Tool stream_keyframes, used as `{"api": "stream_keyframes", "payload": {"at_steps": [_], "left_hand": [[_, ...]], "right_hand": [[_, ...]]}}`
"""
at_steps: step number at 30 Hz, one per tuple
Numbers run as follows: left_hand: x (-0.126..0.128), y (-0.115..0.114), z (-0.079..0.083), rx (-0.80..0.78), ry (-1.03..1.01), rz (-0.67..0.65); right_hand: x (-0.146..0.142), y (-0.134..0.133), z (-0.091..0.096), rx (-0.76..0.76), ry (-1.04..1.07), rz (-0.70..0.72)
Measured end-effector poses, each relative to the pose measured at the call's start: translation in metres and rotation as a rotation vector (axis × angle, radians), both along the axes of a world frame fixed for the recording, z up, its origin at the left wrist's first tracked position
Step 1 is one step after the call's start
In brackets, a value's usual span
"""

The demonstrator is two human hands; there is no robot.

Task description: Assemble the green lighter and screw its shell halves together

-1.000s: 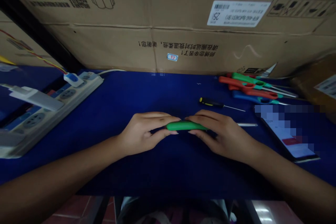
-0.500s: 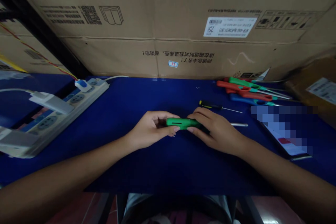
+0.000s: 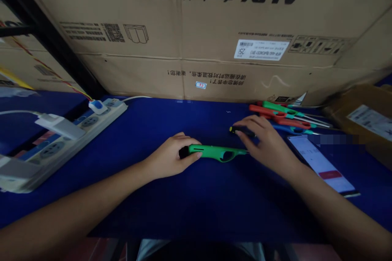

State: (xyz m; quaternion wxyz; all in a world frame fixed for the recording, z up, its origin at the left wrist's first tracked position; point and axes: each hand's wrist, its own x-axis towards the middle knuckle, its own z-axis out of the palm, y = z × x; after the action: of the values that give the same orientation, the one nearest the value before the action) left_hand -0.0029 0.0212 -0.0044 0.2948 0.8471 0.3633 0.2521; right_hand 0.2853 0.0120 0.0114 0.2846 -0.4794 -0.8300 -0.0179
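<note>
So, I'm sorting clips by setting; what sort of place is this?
Likely a makeshift work area: a blue table holds a power strip, a black-and-yellow screwdriver and a pile of gas lighters.

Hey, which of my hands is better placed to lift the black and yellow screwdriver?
Probably the right hand: it is at the handle of the screwdriver, with its thumb and fingers about it. The left hand is farther off and holds the green lighter by one end.

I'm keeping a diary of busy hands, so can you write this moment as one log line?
left hand: holding green lighter | right hand: at black screwdriver, grip unclear | phone: screen lit
</note>
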Motion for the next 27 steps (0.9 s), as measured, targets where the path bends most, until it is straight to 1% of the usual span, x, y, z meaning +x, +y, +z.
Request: {"api": "stream_keyframes", "payload": {"at_steps": [2, 4, 6, 8, 10, 12, 16, 19, 21, 24, 27], "left_hand": [[-0.001, 0.002, 0.001, 0.082, 0.059, -0.029], [-0.002, 0.002, 0.000, 0.110, 0.093, -0.018], [-0.003, 0.002, 0.000, 0.127, 0.120, 0.006], [-0.004, 0.001, -0.001, 0.141, 0.130, 0.001], [-0.006, 0.002, -0.002, 0.145, 0.113, -0.021], [-0.007, 0.003, -0.003, 0.112, 0.084, -0.025], [-0.006, 0.004, -0.005, 0.004, 0.032, 0.012], [-0.005, 0.003, -0.007, 0.020, 0.030, 0.010], [-0.005, 0.003, -0.008, 0.030, 0.026, 0.001], [-0.005, 0.003, -0.010, 0.057, 0.026, -0.023], [-0.003, 0.003, -0.011, 0.119, 0.060, -0.067]], "right_hand": [[0.011, 0.008, -0.004, 0.002, -0.035, -0.104], [0.017, 0.013, -0.010, -0.039, -0.062, -0.158], [0.020, 0.016, -0.016, -0.088, -0.088, -0.180], [0.019, 0.017, -0.020, -0.121, -0.103, -0.185], [0.017, 0.015, -0.022, -0.127, -0.101, -0.189], [0.014, 0.015, -0.024, -0.110, -0.082, -0.191], [0.012, 0.017, -0.023, -0.009, 0.035, -0.184], [0.015, 0.020, -0.015, 0.107, 0.182, -0.193], [0.017, 0.021, -0.009, 0.156, 0.266, -0.195], [0.016, 0.019, -0.003, 0.146, 0.349, -0.173], [0.009, 0.018, -0.008, 0.086, 0.397, -0.134]]}}
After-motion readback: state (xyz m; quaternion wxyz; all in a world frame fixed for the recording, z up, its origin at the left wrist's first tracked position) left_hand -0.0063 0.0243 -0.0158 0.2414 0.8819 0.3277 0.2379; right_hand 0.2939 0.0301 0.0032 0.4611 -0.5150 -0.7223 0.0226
